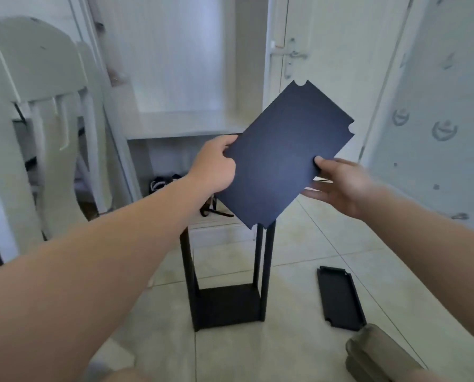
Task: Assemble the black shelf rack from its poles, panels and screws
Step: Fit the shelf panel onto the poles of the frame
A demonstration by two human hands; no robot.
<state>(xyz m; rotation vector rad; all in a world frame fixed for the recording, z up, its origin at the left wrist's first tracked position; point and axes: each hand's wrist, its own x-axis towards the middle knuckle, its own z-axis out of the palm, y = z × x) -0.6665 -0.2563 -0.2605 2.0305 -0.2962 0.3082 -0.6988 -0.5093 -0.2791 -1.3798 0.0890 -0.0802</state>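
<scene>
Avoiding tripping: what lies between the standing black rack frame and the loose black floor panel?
Head view: bare pale floor tiles separate frame and panel.

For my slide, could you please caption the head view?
Left hand and right hand hold a black panel above the half-built rack; another panel lies beside it.

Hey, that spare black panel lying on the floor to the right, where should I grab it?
Probably pinch the raised rim midway along a long edge of the floor panel, coming from above. It lies flat on the tiles, lip up, so fingers cannot easily get underneath, and its corners are notched.
</scene>
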